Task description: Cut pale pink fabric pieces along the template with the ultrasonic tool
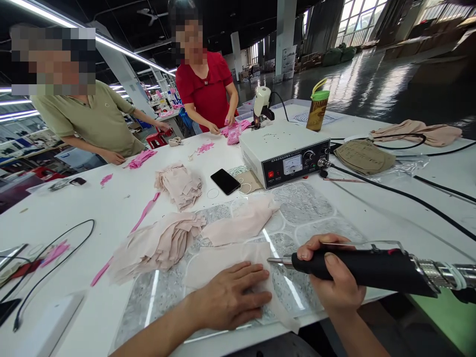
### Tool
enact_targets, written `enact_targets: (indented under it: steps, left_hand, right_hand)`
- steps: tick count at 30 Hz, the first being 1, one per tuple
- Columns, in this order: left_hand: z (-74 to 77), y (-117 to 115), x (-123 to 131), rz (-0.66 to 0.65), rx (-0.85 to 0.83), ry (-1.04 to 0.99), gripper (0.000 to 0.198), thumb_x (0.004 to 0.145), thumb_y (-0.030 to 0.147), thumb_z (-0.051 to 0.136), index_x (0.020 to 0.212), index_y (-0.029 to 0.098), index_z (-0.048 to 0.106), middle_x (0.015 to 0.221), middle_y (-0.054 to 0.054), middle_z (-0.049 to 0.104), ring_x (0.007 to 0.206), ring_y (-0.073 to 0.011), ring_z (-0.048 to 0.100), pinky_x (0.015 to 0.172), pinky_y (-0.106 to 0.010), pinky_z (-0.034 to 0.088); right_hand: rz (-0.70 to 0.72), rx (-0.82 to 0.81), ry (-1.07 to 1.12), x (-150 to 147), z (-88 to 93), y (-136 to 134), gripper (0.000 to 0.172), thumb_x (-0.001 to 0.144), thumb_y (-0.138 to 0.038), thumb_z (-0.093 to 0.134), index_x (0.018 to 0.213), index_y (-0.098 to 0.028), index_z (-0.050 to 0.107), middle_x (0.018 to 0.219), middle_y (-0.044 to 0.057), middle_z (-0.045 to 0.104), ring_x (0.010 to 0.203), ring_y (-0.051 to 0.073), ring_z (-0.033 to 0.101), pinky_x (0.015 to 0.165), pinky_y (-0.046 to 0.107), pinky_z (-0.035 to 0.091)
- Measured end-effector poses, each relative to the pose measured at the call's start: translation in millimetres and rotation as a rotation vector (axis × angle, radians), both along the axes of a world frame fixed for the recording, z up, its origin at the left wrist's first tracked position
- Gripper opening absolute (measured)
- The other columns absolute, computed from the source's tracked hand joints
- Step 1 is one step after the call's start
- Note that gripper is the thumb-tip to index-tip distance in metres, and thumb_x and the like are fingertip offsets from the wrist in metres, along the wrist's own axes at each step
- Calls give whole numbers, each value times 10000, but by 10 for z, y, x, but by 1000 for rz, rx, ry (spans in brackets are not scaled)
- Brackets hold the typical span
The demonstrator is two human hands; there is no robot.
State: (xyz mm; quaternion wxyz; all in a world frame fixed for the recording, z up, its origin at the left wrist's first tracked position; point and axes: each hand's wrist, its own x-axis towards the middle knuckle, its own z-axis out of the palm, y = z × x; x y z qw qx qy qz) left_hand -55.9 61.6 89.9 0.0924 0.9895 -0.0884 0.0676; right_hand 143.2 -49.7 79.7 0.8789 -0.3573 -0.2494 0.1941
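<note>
Right hand [334, 277] clamped around black handheld tool [357, 267]; long axis horizontal, metal tip pointing left toward fabric. Left hand [230, 297] flat, fingers spread, pressing pale pink fabric piece [223, 260] on patterned glass plate [305, 208], near table edge. Tool body matte black, silver ribbed rear.

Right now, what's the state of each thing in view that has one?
left hand, open, pressed flat on the pale fabric piece.
right hand, shut around the handheld tool.
handheld tool, held level, tip at the fabric's edge.
phone, face up, screen dark.
cup, upright, green lid on.
control box, on or off cannot be told.
</note>
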Motion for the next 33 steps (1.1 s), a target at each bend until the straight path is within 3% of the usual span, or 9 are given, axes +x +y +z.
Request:
enact_targets:
  steps: [17,33]
  left_hand:
    - [19,82,90,-109,-45,-36,315,1014,396,445,1153,163,605,1240,-92,631,1245,-262,527,1080,-381,403]
    - [24,31,56,-75,-30,40,324,1000,450,474,1216,255,616,1187,-68,621,1262,-285,500,1092,-416,375]
  right_hand:
    - [-8,-2,14,17,-20,41,98,762,-283,656,846,-235,651,710,-14,586,547,126,564,551,298,526]
    - [-7,-22,40,30,-60,34,107,756,-272,645,855,-235,629,724,-12,572,546,140,560,537,319,524]
